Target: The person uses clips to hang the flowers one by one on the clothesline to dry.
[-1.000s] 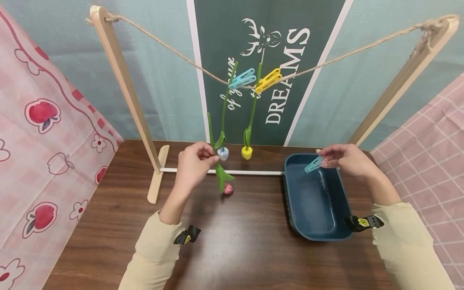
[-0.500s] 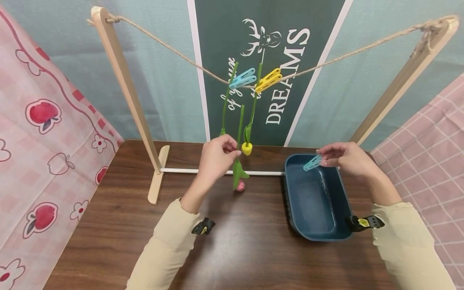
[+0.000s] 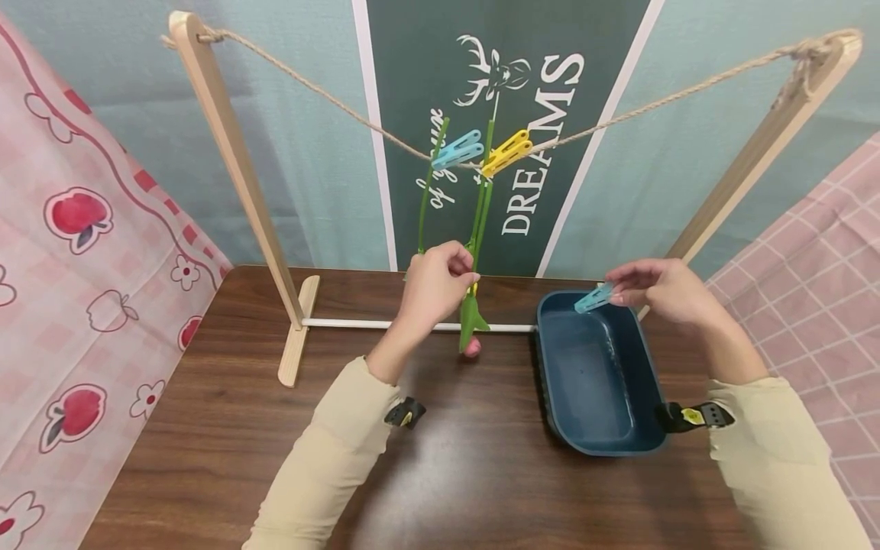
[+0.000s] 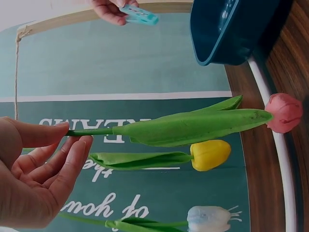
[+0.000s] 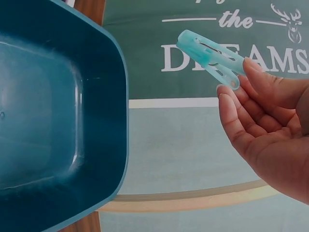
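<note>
My left hand (image 3: 440,283) pinches the green stem of a pink artificial tulip (image 4: 285,113), whose bloom points down. In the head view this tulip overlaps the yellow tulip (image 4: 210,155), which hangs from the rope by a yellow clothespin (image 3: 506,153). A pale blue-white tulip (image 4: 208,219) hangs beside it from a blue clothespin (image 3: 457,149); my left hand hides its bloom in the head view. Over the far end of the blue basin (image 3: 543,367), my right hand (image 3: 663,290) holds a light blue clothespin (image 5: 207,55) by its handle end, between thumb and fingers.
A sagging rope (image 3: 323,92) spans two wooden posts, the left one (image 3: 234,160) and the right one (image 3: 763,153). A white rod (image 3: 351,324) runs low between their feet above the brown table (image 3: 206,458). Printed curtains stand behind and at both sides.
My left hand has moved right with the pink tulip, from beside the blue-white tulip to in front of the yellow one. My right hand stays over the basin with the clothespin, shifting only slightly.
</note>
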`<state>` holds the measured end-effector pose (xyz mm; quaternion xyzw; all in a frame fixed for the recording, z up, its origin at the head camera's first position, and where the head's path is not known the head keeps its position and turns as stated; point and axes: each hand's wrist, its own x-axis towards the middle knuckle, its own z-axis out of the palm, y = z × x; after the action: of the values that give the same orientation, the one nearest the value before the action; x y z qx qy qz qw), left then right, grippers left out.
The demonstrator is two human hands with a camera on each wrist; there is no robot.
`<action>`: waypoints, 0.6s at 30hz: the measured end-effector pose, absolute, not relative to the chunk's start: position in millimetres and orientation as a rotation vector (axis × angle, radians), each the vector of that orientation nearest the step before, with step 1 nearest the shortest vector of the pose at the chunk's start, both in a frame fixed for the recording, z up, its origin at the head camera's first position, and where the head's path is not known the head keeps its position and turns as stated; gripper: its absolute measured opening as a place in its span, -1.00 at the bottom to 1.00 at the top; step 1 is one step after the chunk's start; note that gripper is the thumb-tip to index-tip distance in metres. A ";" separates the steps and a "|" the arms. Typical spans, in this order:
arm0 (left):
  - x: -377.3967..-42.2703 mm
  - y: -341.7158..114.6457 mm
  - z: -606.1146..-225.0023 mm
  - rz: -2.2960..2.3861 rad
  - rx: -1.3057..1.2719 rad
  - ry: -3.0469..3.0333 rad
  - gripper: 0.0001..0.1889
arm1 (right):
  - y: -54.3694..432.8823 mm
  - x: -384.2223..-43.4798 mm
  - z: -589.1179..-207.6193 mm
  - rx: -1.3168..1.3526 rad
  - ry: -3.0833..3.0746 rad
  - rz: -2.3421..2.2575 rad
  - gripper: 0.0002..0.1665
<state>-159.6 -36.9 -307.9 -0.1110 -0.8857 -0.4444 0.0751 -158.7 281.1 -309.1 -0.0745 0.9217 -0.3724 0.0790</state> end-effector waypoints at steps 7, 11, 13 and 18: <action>-168.5 -25.9 -305.3 -1.315 -0.352 -2.658 -0.91 | 276.3 -158.4 -302.3 -0.227 2.776 -1.081 -0.57; -173.6 -19.0 -305.1 -1.308 -0.374 -2.634 -0.92 | 274.3 -158.7 -300.5 -0.235 2.774 -1.088 -0.57; -175.9 -15.7 -304.3 -1.304 -0.379 -2.628 -0.92 | 273.2 -158.6 -299.5 -0.236 2.781 -1.094 -0.57; -183.1 -6.7 -297.3 -1.285 -0.371 -2.623 -0.93 | 270.1 -158.2 -296.8 -0.240 2.786 -1.112 -0.58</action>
<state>-183.1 -6.7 -297.3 -0.1254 -0.8866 -0.4342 0.0985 -158.2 270.1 -296.8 -0.0797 0.9237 -0.3689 0.0661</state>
